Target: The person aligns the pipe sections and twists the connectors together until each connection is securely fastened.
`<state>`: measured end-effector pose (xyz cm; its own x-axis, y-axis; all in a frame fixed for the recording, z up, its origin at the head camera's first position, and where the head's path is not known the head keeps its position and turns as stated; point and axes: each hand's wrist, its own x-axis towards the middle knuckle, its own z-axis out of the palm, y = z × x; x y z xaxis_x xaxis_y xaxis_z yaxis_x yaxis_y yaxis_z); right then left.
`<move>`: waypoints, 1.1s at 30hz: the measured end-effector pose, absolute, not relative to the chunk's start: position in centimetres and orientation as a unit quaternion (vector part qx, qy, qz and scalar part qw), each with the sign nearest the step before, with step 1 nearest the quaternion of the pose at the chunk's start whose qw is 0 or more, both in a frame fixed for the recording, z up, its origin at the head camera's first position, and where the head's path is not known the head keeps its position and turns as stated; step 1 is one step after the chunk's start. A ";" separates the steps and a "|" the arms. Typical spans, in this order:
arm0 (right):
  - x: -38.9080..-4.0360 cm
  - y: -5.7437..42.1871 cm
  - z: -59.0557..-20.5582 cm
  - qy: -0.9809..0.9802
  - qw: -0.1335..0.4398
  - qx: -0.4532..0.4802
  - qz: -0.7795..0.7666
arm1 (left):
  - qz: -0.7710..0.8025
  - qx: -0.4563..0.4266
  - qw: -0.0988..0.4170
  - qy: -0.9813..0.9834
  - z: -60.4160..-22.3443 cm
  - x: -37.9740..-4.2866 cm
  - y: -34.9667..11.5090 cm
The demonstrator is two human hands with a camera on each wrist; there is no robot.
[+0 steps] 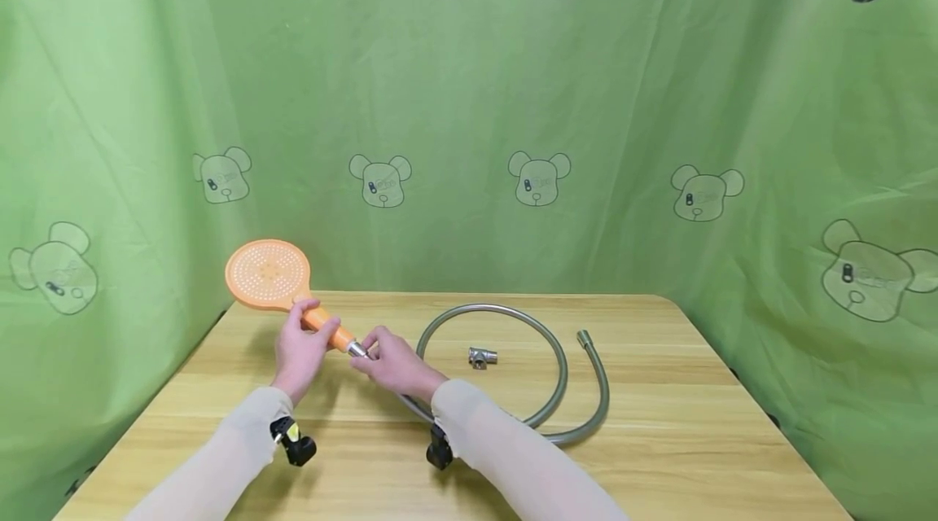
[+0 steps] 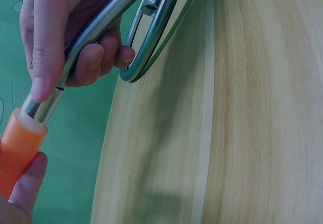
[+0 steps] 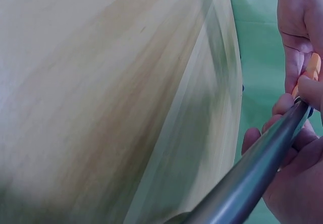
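An orange shower head (image 1: 267, 273) is held over the table's left side, its pale dotted spray face toward the head camera. My left hand (image 1: 300, 350) grips its orange handle (image 2: 19, 146). At the handle's lower end, my right hand (image 1: 399, 362) pinches the silver connector (image 2: 49, 105) of a grey metal shower hose (image 3: 242, 183). In the left wrist view, the connector meets the white ring at the handle's end. The right fingers curl about the hose there and partly hide the joint.
The hose makes a wide loop on the wooden table (image 1: 681, 456), its other end (image 1: 584, 338) lying at the right. Within the loop sits a small chrome T-shaped fitting (image 1: 482, 356). A green patterned curtain (image 1: 454, 244) surrounds the table's back and sides.
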<state>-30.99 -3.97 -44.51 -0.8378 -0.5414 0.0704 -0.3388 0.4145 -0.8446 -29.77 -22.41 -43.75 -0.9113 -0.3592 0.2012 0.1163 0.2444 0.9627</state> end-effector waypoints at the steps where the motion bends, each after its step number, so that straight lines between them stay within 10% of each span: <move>1: -31.0 -4.0 -44.5 0.835 0.105 -0.265 -0.470 | -0.610 0.079 0.195 -0.764 -43.7 -29.8 -22.4; 33: -30.9 -4.1 -44.1 0.841 0.082 -0.288 -0.451 | -0.607 0.072 0.199 -0.766 -43.8 -29.6 -22.6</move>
<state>-30.90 -4.10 -44.13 -0.8212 -0.5575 0.1218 -0.4097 0.4274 -0.8059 -29.60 -22.58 -43.82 -0.9104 -0.3524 0.2166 0.1304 0.2525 0.9588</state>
